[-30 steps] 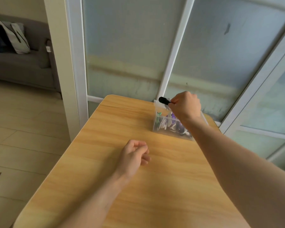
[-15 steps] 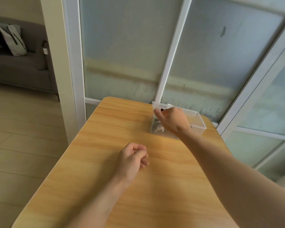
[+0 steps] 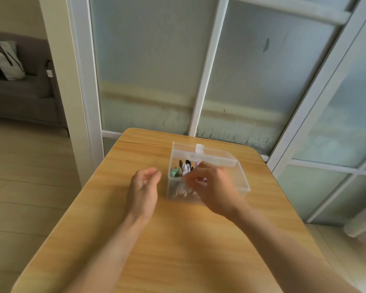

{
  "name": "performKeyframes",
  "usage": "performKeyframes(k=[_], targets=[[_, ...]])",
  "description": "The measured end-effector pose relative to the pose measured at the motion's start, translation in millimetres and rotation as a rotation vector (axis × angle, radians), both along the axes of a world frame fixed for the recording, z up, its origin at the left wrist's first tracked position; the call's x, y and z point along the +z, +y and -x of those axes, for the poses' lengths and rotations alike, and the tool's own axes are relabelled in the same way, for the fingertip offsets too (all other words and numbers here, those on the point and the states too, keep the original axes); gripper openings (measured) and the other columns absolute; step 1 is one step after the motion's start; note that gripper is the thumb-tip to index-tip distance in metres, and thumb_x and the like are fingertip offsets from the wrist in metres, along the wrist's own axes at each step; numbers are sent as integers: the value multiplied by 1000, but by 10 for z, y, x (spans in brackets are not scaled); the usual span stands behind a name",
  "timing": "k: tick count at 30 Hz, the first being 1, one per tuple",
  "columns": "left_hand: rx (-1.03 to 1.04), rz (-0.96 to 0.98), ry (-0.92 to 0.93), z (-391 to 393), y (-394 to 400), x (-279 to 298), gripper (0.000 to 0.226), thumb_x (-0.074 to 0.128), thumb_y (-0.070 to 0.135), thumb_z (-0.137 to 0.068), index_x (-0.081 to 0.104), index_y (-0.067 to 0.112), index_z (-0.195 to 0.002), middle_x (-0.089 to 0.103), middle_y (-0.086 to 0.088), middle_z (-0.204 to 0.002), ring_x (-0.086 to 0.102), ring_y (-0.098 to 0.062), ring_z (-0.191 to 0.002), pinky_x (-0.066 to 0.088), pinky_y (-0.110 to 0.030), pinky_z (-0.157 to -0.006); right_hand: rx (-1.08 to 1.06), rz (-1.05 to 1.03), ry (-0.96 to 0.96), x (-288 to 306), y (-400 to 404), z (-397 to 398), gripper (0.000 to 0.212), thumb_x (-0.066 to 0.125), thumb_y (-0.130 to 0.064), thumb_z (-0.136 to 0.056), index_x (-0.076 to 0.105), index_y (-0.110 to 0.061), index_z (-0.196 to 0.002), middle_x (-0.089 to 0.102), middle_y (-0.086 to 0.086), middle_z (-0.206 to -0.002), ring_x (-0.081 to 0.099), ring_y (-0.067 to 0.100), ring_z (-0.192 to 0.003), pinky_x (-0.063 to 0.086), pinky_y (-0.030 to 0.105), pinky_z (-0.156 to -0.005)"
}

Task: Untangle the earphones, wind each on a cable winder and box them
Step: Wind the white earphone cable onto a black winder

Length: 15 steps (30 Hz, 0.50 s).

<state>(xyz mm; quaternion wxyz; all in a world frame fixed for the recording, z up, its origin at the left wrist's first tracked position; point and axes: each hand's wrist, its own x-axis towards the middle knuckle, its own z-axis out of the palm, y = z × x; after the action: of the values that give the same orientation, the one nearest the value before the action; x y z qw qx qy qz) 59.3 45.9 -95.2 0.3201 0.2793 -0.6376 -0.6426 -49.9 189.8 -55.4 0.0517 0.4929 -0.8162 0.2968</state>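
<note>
Clear box now nearer; right hand pinches inside, left hand loosely curled.

Right hand over clear box, left hand beside.

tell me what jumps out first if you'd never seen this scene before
A clear plastic box sits at the far end of a wooden table, its lid open at the back and small colourful bits inside. The right hand is blurred over the box's front edge, while the left hand hangs loosely curled just left of it. Frosted glass doors fill the background.
</note>
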Motion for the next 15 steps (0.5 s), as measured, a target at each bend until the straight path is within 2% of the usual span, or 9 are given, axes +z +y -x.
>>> performKeyframes(k=[2,4,6,8,10,12,14,15], targets=[[-9,10,-31,-4,-47,16,31,48,30,-102,59,13,-125,61,0,-123,56,-16,-115,42,-32,-101,90,-34,-71,96,109,-201,12,72,-27,-91,79,-28,-102,62,-18,-90,58,-1,-74,45,15,-69],[-73,-46,-20,10,-105,31,39,39,37,-104,61,13,-125,65,0,-123,58,-16,-116,44,-32,-99,35,48,-127,219,225,-244,15,66,-35,-92,77,-30,-103,67,-18,-94,62,-4,-83,50,14,-71],[-160,-128,-16,3,-114,43,42,37,41,-104,63,15,-125,68,2,-120,61,-13,-115,46,-31,-98,-217,196,-100,297,350,-77,16,61,-32,-96,73,-28,-107,68,-18,-99,61,-11,-85,51,12,-71],[-160,-169,14,19,-110,15,36,46,37,-101,64,15,-123,69,0,-121,62,-17,-117,44,-41,-107,-489,230,-160,276,493,176,24,56,-28,-101,68,-18,-119,70,-5,-109,62,-5,-87,50,14,-73],[-107,-240,78,44,-98,-11,27,52,22,-100,65,13,-121,69,-5,-121,62,-21,-117,43,-45,-108,-580,180,-472,136,619,373,41,48,-35,-104,58,-9,-133,67,7,-124,63,15,-103,52,28,-83],[-100,-322,132,49,-81,10,27,51,11,-99,64,12,-122,70,-7,-121,66,-20,-111,48,-38,-99,-493,241,-867,-19,667,429,50,40,-44,-105,55,-7,-134,66,8,-125,64,23,-108,54,35,-84],[-138,-380,174,48,-86,45,34,49,4,-97,61,15,-127,70,-5,-121,67,-19,-110,51,-35,-93,-369,377,-1067,-156,684,430,53,32,-50,-105,59,-12,-130,70,5,-123,65,26,-111,54,39,-87],[-160,-408,193,43,-96,59,40,49,2,-95,59,18,-130,68,-5,-124,65,-20,-114,50,-37,-96,-337,437,-1105,-203,694,425,55,29,-54,-104,61,-16,-128,71,3,-123,65,27,-113,53,41,-89]])
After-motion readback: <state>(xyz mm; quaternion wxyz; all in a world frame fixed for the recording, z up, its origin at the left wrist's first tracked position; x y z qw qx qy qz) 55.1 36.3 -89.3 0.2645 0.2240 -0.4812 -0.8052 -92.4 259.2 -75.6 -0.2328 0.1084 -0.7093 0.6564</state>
